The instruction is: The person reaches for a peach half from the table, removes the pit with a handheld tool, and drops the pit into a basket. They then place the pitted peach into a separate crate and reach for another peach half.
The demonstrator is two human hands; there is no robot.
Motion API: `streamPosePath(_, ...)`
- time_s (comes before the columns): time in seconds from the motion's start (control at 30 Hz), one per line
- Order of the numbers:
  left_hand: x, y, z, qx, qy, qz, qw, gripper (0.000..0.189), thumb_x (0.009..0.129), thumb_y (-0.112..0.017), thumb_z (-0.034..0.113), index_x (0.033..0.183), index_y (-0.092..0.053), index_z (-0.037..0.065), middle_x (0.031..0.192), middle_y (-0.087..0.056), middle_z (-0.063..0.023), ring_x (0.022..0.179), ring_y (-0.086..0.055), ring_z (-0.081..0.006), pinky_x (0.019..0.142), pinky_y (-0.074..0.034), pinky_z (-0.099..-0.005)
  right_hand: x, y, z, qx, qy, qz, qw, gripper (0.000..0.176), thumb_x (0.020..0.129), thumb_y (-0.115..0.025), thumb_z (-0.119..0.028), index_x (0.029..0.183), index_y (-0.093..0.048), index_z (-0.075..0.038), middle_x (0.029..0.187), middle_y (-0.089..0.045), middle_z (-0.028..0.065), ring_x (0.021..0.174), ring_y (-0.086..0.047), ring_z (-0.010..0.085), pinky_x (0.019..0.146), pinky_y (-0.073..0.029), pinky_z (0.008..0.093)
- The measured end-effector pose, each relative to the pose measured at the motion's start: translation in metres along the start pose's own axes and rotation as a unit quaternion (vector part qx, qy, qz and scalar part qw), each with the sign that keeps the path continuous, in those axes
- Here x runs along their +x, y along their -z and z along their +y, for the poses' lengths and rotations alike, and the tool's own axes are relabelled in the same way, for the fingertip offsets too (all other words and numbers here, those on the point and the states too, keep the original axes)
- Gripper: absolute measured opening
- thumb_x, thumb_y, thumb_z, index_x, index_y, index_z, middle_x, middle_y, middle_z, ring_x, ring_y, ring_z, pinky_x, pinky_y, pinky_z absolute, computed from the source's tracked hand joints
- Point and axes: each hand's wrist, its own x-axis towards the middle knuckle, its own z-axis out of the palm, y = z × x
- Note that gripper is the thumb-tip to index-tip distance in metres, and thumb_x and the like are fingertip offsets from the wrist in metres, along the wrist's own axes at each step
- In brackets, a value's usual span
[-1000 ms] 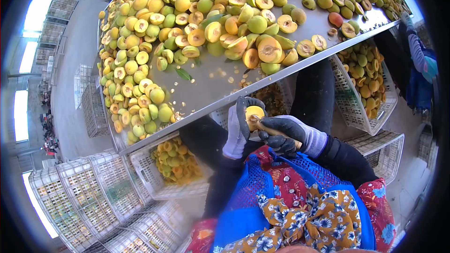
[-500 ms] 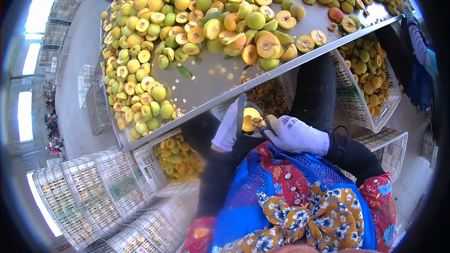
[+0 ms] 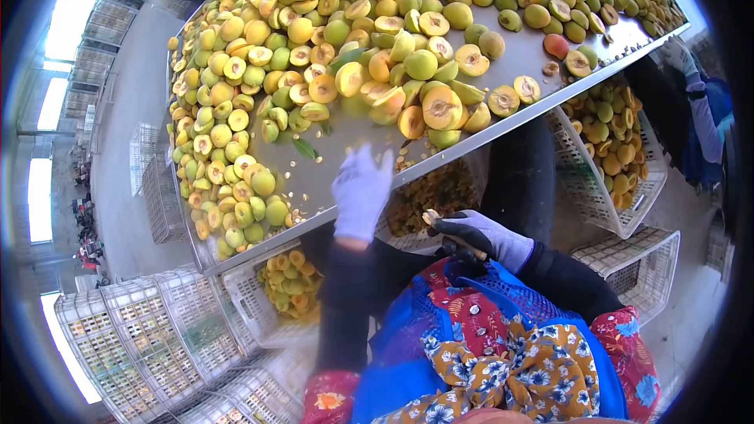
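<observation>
My left hand point(image 3: 363, 190), in a pale lilac glove with dark fingertips, is raised over the near edge of the metal table point(image 3: 314, 188). Its fingers are spread and slightly blurred, with nothing seen in them. Lower and to the right, my right hand point(image 3: 491, 239) is closed in front of my body. A pale brown piece point(image 3: 430, 217), probably a fruit pit, sticks out at its fingertips; what else lies in the grip is partly hidden. Halved and whole yellow-green stone fruits point(image 3: 441, 107), apricot-like, are heaped on the table, several with pits showing.
Below the table edge sits a container of pits and scraps point(image 3: 436, 196). Plastic crates of fruit stand left point(image 3: 243, 298) and right point(image 3: 585, 161) of my legs. More crates point(image 3: 141, 338) are stacked at lower left. A co-worker's gloved hand point(image 3: 679, 55) is at the right edge.
The fruit half that was between my hands is no longer seen there. My left hand has moved up and left to the table edge and opened; my right hand has shifted slightly down.
</observation>
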Motion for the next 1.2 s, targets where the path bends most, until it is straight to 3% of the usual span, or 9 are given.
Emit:
streamPosePath(0.07,0.036,-0.046,0.024,-0.114,0.003,-0.029,0.993,0.039,0.086,-0.068,0.033,0.107,-0.064,0.0,0.099,-0.069,-0.02,0.091,-0.067,-0.0339,0.081,-0.051,-0.0416,0.001,0.003,0.012,-0.048,0.085,0.029,0.995,0.046,0.095,-0.059,-0.048,0.079,-0.063,-0.004,0.056,-0.053,0.0011,0.044,-0.048,0.007,0.04,-0.034,0.0214)
streamPosePath(0.27,0.038,-0.035,0.031,-0.301,0.032,-0.036,0.952,0.031,0.084,-0.073,0.023,0.098,-0.059,0.0,0.084,-0.064,-0.0103,0.075,-0.066,-0.02,0.067,-0.052,-0.0335,-0.022,0.003,0.002,0.205,0.016,-0.043,0.978,0.034,0.099,-0.057,-0.028,0.125,-0.056,-0.006,0.071,-0.061,0.0051,0.045,-0.049,0.0071,0.042,-0.037,0.0192)
streamPosePath(0.33,0.018,-0.009,0.027,-0.517,0.154,-0.078,0.838,0.03,0.09,-0.067,0.02,0.111,-0.054,0.003,0.088,-0.062,-0.0098,0.058,-0.059,-0.0132,0.045,-0.046,-0.0236,-0.021,0.012,0.005,0.166,0.026,-0.061,0.984,0.035,0.1,-0.056,-0.027,0.129,-0.053,-0.008,0.073,-0.061,0.0055,0.045,-0.049,0.0067,0.042,-0.037,0.0182)
streamPosePath(0.47,-0.021,0.018,0.005,-0.626,0.245,-0.154,0.724,0.033,0.095,-0.056,0.029,0.118,-0.055,0.005,0.084,-0.062,-0.0087,0.053,-0.055,-0.0103,0.042,-0.04,-0.0198,-0.039,-0.013,-0.028,-0.054,0.101,-0.001,0.993,0.032,0.102,-0.051,-0.035,0.111,-0.056,-0.005,0.068,-0.059,0.0036,0.052,-0.056,0.0096,0.046,-0.042,0.0267)
streamPosePath(0.6,-0.063,-0.002,-0.013,-0.679,0.293,-0.193,0.644,0.045,0.102,-0.044,0.045,0.12,-0.057,0.005,0.093,-0.065,-0.0088,0.065,-0.061,-0.0125,0.052,-0.048,-0.0219,-0.022,-0.028,-0.011,-0.437,0.384,0.193,0.79,0.032,0.098,-0.057,-0.028,0.099,-0.049,0.003,0.068,-0.06,0.0177,0.057,-0.063,0.0354,0.051,-0.047,0.0467)
streamPosePath(0.8,-0.086,0.014,0.027,-0.643,0.209,-0.143,0.723,0.043,0.107,-0.036,0.036,0.118,-0.055,0.0,0.103,-0.066,-0.0112,0.094,-0.066,-0.0189,0.085,-0.056,-0.031,-0.03,-0.044,-0.023,-0.54,0.363,0.184,0.737,0.032,0.095,-0.059,-0.025,0.102,-0.047,0.005,0.067,-0.061,0.017,0.058,-0.064,0.0353,0.048,-0.049,0.0429)
streamPosePath(1.07,-0.101,0.003,0.034,-0.499,0.106,0.008,0.86,0.037,0.106,-0.038,0.027,0.109,-0.061,-0.001,0.095,-0.067,-0.0125,0.084,-0.065,-0.0204,0.078,-0.051,-0.0322,-0.029,-0.061,-0.01,-0.471,0.317,0.202,0.798,0.027,0.097,-0.053,-0.022,0.101,-0.049,0.004,0.068,-0.061,0.0204,0.057,-0.063,0.0374,0.051,-0.049,0.0443)
streamPosePath(1.17,-0.102,0.006,0.045,-0.417,0.043,0.065,0.906,0.033,0.106,-0.036,0.022,0.111,-0.06,-0.001,0.097,-0.066,-0.0144,0.088,-0.065,-0.0232,0.081,-0.051,-0.0351,-0.011,-0.043,0.003,-0.403,0.469,0.12,0.777,0.031,0.1,-0.051,-0.029,0.095,-0.053,0.001,0.066,-0.06,0.0147,0.052,-0.06,0.0294,0.049,-0.047,0.0387)
streamPosePath(1.2,-0.102,0.006,0.046,-0.403,0.029,0.069,0.912,0.033,0.106,-0.036,0.022,0.112,-0.06,-0.001,0.097,-0.066,-0.0144,0.088,-0.065,-0.0236,0.081,-0.051,-0.0352,-0.02,-0.045,-0.007,-0.293,0.362,0.075,0.881,0.033,0.101,-0.05,-0.032,0.093,-0.054,0.0,0.066,-0.059,0.0114,0.051,-0.057,0.0248,0.047,-0.045,0.0357)
